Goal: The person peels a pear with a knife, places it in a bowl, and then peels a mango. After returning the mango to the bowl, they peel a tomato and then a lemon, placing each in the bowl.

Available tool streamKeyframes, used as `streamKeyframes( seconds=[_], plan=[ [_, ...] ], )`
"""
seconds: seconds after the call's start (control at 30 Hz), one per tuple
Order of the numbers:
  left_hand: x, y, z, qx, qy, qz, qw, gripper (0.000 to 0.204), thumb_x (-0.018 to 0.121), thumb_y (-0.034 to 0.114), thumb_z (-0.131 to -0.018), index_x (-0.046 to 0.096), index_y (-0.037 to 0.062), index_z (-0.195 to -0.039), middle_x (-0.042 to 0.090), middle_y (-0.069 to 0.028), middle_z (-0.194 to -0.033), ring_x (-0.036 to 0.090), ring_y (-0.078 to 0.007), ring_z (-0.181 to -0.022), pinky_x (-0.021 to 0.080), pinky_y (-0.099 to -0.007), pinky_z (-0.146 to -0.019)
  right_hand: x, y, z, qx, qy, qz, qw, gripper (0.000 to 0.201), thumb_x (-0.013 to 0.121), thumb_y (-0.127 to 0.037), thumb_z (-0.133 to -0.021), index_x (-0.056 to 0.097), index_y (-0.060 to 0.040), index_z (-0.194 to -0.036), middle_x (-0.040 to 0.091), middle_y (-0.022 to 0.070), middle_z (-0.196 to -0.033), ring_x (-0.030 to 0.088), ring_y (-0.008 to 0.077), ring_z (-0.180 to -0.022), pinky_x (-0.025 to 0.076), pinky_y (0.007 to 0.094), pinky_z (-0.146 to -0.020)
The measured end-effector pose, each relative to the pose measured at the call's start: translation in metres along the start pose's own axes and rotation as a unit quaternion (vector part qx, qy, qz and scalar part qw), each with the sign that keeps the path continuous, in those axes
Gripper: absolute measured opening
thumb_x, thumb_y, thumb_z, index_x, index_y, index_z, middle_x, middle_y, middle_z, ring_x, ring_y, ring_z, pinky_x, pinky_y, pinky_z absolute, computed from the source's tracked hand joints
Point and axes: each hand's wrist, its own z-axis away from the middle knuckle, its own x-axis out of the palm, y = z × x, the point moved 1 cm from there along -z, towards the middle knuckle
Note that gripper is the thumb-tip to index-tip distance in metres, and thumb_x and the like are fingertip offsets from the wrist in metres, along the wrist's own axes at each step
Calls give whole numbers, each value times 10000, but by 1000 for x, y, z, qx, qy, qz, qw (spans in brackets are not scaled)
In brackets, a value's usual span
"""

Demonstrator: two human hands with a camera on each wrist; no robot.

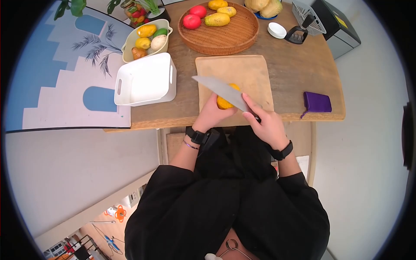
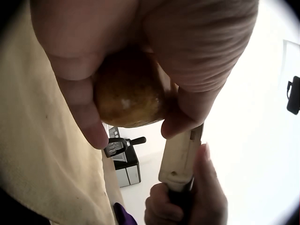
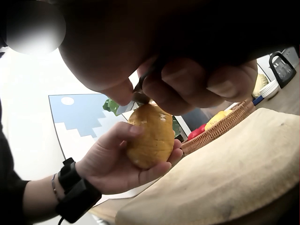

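My left hand (image 1: 211, 116) holds a yellow oval fruit (image 3: 152, 140) above the near part of the beige cutting board (image 1: 253, 71). Thumb and fingers wrap its sides, as the right wrist view shows. A broad-bladed kitchen knife (image 1: 219, 88) is in my right hand (image 1: 271, 128), gripped around its black handle. Its blade slants across the top of the fruit in the head view, tip pointing to the far left. From the right wrist, the blade's heel end meets the fruit's upper end. Part of the fruit is hidden behind the blade and the left fingers.
Left of the board stands a white bin (image 1: 145, 82), with a cream basket (image 1: 125, 50) of produce behind it. A round wicker tray (image 1: 221, 41) carries red and yellow produce. Small white dishes (image 1: 276, 30), a black-handled tool (image 1: 299, 34) and a purple pouch (image 1: 317, 102) lie to the right.
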Motion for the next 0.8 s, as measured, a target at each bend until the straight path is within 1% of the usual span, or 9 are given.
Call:
streamKeyframes(
  seconds=[0.17, 0.33, 0.37, 0.43, 0.53, 0.6, 0.67, 0.73, 0.8],
  plan=[
    [1, 5, 6, 40, 28, -60, 997, 688, 798, 95, -787, 501, 22, -1404, 612, -132, -1284, 604, -230, -1222, 485, -361, -1041, -5, -3, -1, -19, -13, 6, 1000, 524, 650, -409, -993, 532, -372, -1503, 699, 157, -748, 691, 390, -684, 555, 452, -626],
    [-6, -1, 9, 100, 65, -139, 983, 724, 807, 71, -773, 487, 35, -1421, 602, -113, -1325, 595, -225, -1229, 483, -348, -1041, -10, 5, -11, 110, 47, 55, 991, 513, 660, -411, -983, 557, -372, -1484, 712, 132, -748, 703, 377, -682, 564, 440, -613],
    [-6, 0, 10, 111, 89, -188, 972, 733, 805, 67, -767, 483, 31, -1424, 599, -128, -1325, 601, -255, -1224, 484, -360, -1041, -9, 3, -10, 108, 46, 55, 992, 513, 660, -411, -983, 557, -372, -1484, 712, 132, -748, 703, 377, -682, 564, 440, -613],
    [-4, -1, 12, 119, 109, -234, 959, 742, 804, 63, -761, 480, 27, -1428, 597, -143, -1326, 608, -286, -1220, 485, -372, -1042, -6, -4, -2, -14, 59, 50, 997, 513, 654, -415, -986, 553, -373, -1486, 723, 121, -759, 702, 375, -674, 564, 447, -603],
    [-1, 7, 10, 138, 123, -284, 941, 757, 807, 45, -727, 483, 18, -1411, 579, -181, -1314, 593, -360, -1213, 480, -403, -1052, 6, -11, 3, -10, 27, 70, 997, 513, 650, -418, -988, 549, -374, -1488, 734, 118, -780, 704, 372, -673, 565, 454, -603],
    [2, 19, 14, 178, 148, -319, 919, 713, 795, 33, -729, 505, 20, -1380, 556, -207, -1301, 535, -414, -1249, 470, -442, -1060, 12, -1, -3, 1, 63, 33, 998, 526, 653, -421, -985, 538, -372, -1496, 739, 126, -798, 711, 368, -680, 569, 456, -607],
    [1, 18, 17, 196, 163, -333, 908, 725, 807, 19, -704, 511, 19, -1367, 550, -203, -1299, 529, -416, -1240, 465, -441, -1059, 4, 2, -9, 111, 53, 119, 985, 524, 651, -422, -986, 539, -370, -1496, 741, 132, -811, 717, 368, -702, 573, 457, -617],
    [-1, 20, 18, 215, 177, -348, 895, 737, 819, 6, -680, 518, 18, -1353, 543, -199, -1298, 523, -417, -1232, 459, -440, -1058, 2, 2, -7, 108, 64, 92, 988, 522, 648, -418, -990, 539, -360, -1497, 740, 142, -818, 723, 367, -728, 577, 459, -633],
    [-3, 21, 18, 223, 197, -407, 864, 738, 833, -5, -680, 528, 27, -1351, 538, -191, -1313, 516, -415, -1244, 460, -453, -1052, -2, -6, 3, 39, 50, 47, 997, 521, 646, -418, -994, 540, -348, -1499, 737, 144, -807, 717, 373, -718, 576, 457, -633]
  ],
)
